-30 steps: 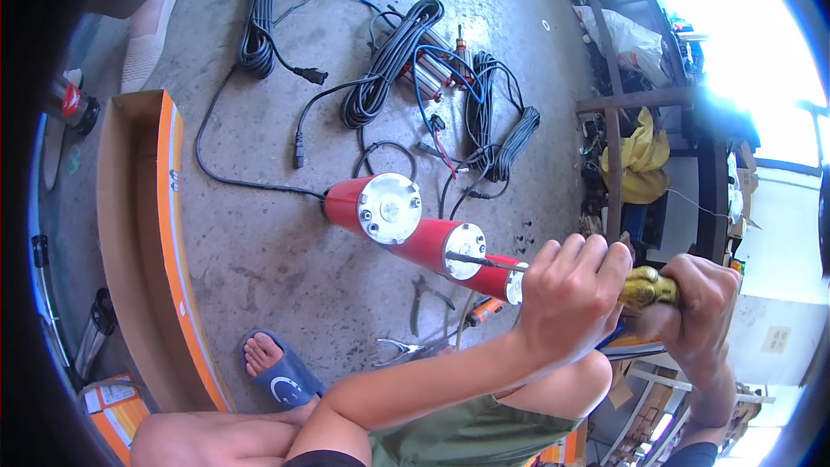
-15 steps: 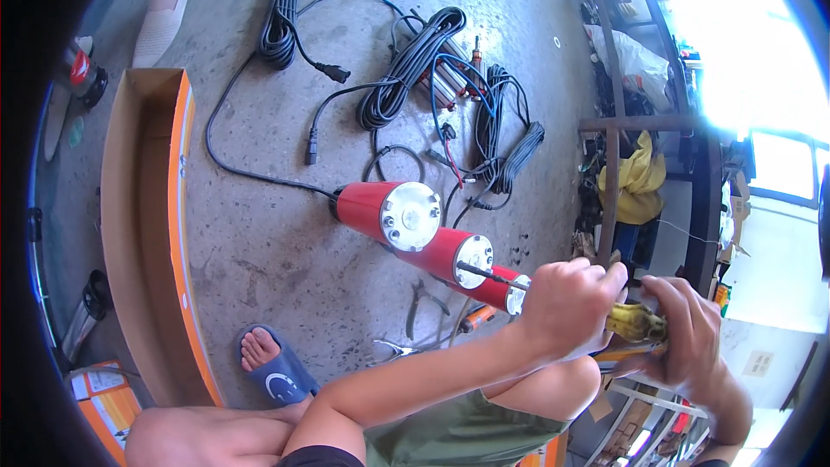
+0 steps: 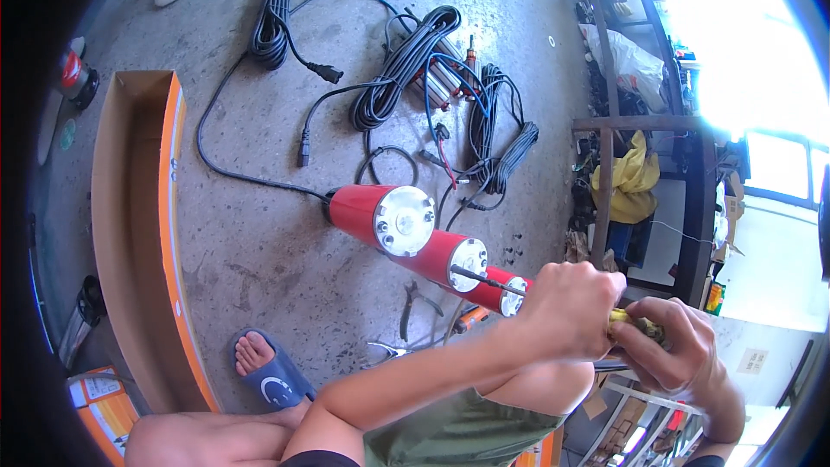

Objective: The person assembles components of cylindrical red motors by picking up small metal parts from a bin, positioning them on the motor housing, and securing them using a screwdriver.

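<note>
Three red cylinders (image 3: 406, 229) with silver end caps are laid in a row on the concrete floor (image 3: 251, 233), flanked on the left by an open cardboard box (image 3: 130, 233) and on the far side by coiled black cables (image 3: 406, 69). Bare floor is left between box and cylinders. A screwdriver (image 3: 488, 281) is held near the right: the left hand (image 3: 571, 311) is clenched around its shaft, the right hand (image 3: 679, 355) around its yellow handle, both grips closed.
</note>
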### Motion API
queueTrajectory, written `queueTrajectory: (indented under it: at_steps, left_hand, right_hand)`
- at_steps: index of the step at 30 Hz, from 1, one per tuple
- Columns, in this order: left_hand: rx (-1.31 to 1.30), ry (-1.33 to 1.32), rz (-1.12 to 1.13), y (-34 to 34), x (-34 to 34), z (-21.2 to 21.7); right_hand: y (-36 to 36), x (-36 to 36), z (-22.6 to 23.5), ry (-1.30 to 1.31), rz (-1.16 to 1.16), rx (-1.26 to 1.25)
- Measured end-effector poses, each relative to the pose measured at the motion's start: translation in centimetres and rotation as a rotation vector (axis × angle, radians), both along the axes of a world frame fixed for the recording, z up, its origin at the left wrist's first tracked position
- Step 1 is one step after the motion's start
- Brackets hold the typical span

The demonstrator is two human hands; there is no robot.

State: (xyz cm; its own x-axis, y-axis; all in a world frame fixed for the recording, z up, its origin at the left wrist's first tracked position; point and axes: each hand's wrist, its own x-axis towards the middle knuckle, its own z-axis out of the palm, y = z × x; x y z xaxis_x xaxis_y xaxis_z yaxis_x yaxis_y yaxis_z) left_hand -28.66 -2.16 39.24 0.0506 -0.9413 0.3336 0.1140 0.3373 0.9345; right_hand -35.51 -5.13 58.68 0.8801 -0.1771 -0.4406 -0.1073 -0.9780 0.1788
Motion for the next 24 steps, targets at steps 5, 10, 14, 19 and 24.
queueTrajectory:
  at_steps: [5, 10, 14, 19, 24]
  left_hand:
    - [-0.093, 0.071, 0.167, 0.3, 0.0, -0.6]
    - [-0.095, -0.105, 0.720, 0.7, -3.6, 0.1]
    - [0.063, -0.033, 0.029, 0.5, 1.0, 0.5]
    - [-0.025, 0.146, 0.170, 0.9, 1.1, -0.5]
    - [-0.117, -0.147, 0.624, 0.7, -2.9, 0.5]
  right_hand:
    - [-1.4, -1.0, -0.7, -0.173, -0.343, 0.019]
    - [-1.9, 0.5, -0.1, -0.065, -0.489, -0.028]
    - [0.0, 1.0, -0.3, -0.156, -0.143, 0.045]
    - [-0.5, 0.5, -0.2, -0.164, -0.356, 0.000]
    - [-1.4, -0.4, -1.2, -0.160, -0.414, -0.106]
